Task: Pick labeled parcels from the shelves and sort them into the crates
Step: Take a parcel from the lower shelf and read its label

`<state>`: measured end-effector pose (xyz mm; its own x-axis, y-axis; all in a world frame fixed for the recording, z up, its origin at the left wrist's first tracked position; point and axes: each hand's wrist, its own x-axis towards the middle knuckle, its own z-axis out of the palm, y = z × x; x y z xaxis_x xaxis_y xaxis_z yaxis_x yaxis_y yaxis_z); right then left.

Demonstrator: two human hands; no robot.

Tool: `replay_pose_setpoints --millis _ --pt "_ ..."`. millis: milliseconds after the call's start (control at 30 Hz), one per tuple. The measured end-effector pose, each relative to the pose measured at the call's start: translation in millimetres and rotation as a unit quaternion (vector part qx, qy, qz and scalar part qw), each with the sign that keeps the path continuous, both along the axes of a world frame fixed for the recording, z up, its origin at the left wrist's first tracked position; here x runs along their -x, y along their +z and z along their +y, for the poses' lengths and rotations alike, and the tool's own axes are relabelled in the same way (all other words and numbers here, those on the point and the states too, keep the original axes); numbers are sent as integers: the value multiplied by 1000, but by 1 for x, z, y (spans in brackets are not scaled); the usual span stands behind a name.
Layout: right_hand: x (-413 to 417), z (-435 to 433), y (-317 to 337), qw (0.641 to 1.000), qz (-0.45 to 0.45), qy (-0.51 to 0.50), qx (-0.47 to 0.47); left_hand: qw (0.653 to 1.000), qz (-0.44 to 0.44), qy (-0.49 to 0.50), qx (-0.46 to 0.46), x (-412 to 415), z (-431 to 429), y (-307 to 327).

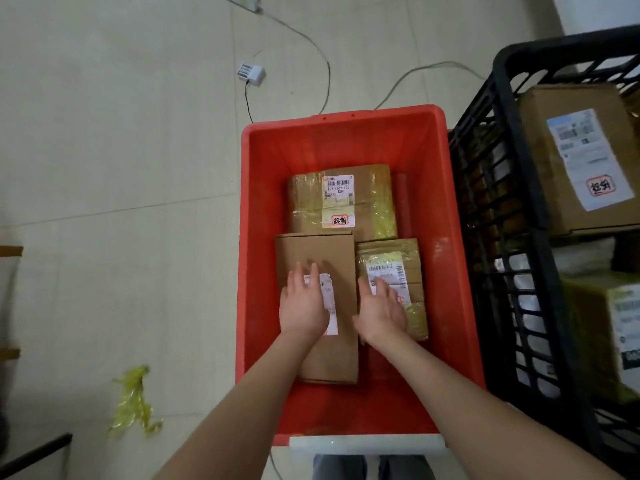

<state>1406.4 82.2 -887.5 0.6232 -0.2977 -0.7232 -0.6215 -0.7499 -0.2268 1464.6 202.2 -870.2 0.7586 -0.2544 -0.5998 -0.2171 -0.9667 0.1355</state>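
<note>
A red crate (pixel 263 237) stands on the floor and holds three labeled parcels. A long plain cardboard parcel (pixel 332 355) lies at the front left of the crate. My left hand (pixel 303 303) lies flat on its white label with straight fingers. A small parcel wrapped in yellow tape (pixel 412 258) lies to its right. My right hand (pixel 381 310) hovers open over that parcel's left edge and the gap between the two. A bigger taped parcel (pixel 367 199) sits behind them with a white label facing up.
A black lattice crate (pixel 509 209) at the right holds several more labeled boxes (pixel 588 161). Crumpled yellow tape (pixel 133 400) lies on the tiled floor at the left. A white power adapter (pixel 251 73) and cables lie beyond the red crate.
</note>
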Motion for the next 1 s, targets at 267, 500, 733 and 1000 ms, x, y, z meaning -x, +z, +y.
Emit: replay_pose_setpoints --millis 267,500,733,1000 --pt "-39 -45 -24 991 -13 106 81 990 -95 -102 -8 -44 -46 -27" --pt "-45 -61 -34 985 9 153 86 991 -62 -113 -35 -44 -45 -38" --pt "-29 -52 -14 985 25 151 76 988 -37 -137 -54 -40 -40 -19" --pt "3 -36 50 995 -42 57 65 977 -26 -205 -52 -1 -31 31"
